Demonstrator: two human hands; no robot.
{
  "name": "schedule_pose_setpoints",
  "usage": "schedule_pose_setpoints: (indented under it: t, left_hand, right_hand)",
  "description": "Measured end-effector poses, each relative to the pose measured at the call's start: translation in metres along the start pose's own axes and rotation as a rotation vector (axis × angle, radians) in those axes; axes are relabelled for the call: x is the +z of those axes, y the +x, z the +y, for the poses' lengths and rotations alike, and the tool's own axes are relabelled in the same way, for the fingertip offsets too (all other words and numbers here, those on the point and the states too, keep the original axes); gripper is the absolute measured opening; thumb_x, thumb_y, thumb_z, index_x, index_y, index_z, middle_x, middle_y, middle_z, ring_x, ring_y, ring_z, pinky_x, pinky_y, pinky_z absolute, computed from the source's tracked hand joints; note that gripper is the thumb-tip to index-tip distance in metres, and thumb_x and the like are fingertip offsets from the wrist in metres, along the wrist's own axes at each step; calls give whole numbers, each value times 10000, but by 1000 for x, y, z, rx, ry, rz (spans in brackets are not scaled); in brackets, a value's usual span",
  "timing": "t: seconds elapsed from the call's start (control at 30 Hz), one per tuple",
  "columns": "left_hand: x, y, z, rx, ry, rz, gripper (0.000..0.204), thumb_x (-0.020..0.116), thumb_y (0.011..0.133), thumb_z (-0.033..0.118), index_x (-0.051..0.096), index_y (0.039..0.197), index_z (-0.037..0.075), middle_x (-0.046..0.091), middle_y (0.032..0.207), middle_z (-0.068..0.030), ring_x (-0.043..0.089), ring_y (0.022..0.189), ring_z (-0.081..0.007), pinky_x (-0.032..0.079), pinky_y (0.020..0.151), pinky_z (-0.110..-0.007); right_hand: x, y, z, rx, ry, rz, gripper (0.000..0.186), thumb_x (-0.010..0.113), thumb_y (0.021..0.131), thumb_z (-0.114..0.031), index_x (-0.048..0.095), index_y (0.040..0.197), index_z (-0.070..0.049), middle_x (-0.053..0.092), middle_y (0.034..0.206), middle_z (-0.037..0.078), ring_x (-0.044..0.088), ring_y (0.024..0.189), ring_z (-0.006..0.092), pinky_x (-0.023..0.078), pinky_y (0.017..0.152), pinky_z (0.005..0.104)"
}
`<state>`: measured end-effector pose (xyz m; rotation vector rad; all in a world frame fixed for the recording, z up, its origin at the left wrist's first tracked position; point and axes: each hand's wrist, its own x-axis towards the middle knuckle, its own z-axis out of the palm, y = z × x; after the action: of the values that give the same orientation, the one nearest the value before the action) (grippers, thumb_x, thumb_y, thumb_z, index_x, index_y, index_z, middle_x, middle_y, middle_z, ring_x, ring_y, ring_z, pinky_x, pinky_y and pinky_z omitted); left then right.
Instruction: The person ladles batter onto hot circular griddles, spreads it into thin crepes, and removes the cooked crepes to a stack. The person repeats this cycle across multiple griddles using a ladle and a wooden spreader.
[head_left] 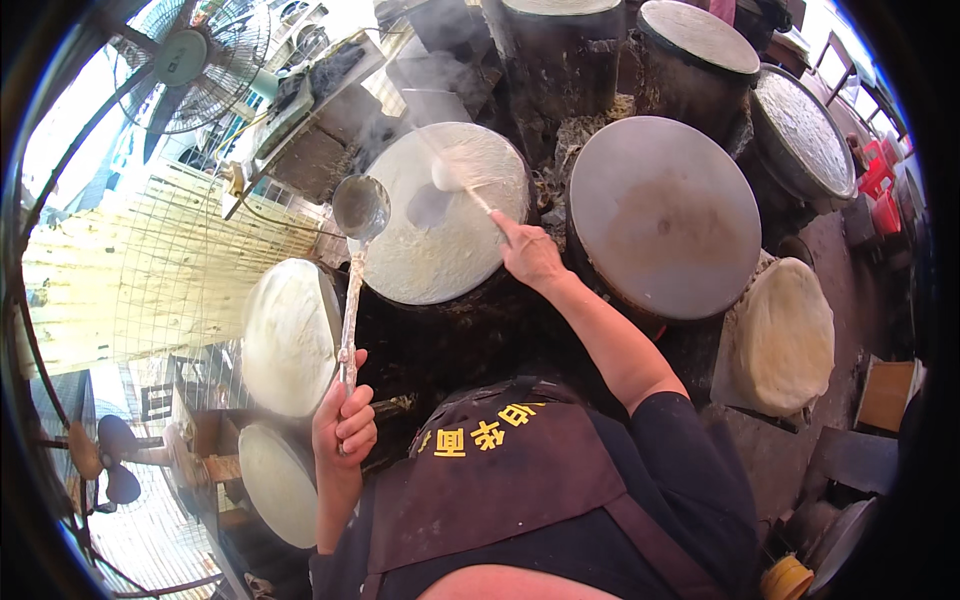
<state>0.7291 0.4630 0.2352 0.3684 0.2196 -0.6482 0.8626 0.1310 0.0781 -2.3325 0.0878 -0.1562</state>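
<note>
My left hand (346,412) is wrapped around the handle of a metal ladle (362,208), its batter-smeared bowl raised by the left edge of a round griddle. That griddle (428,208) carries a pale layer of batter (425,262) with a darker patch in the middle. Over the batter, my right hand (533,252) grips a thin-handled tool with a whitish head (452,175), blurred by motion; whether its head is a brush or a scraper I cannot tell. My right forefinger lies along its handle.
To the right sits another round griddle (664,215) with a brownish middle. Thin pale rounds (290,337) (785,340) lie at both sides. Further round griddles (700,36) (802,130) stand behind. Steam rises at the back. Fans (182,58) (118,460) stand at the left.
</note>
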Motion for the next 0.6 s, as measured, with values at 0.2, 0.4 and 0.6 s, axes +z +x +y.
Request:
schedule_pose_setpoints:
  t: [0.2, 0.4, 0.6]
  left_hand:
    - [25, -21, -18, 115, 221, 148, 513, 429, 1022, 223, 226, 1480, 112, 406, 758, -34, 375, 494, -73, 364, 356, -196]
    - [25, -39, -28, 165, 221, 153, 516, 464, 1010, 219, 253, 1469, 115, 372, 690, -7, 335, 456, -65, 336, 343, -200]
    - [26, -46, -41, 185, 176, 188, 477, 429, 1018, 187, 271, 1458, 90, 351, 676, -3, 321, 445, -60, 319, 337, -194]
  right_hand:
    - [-2, -16, 19, 170, -17, 139, 530, 561, 825, -101, 479, 1347, -146, 650, 920, 260, 633, 858, 429, 503, 771, 514]
    - [0, -17, 3, -1, 141, -51, 525, 597, 811, -81, 499, 1326, -105, 629, 1086, 251, 606, 1004, 411, 491, 879, 453]
    - [-7, -14, 14, 100, -14, 75, 520, 595, 823, -131, 495, 1334, -135, 651, 907, 256, 634, 849, 431, 507, 763, 502]
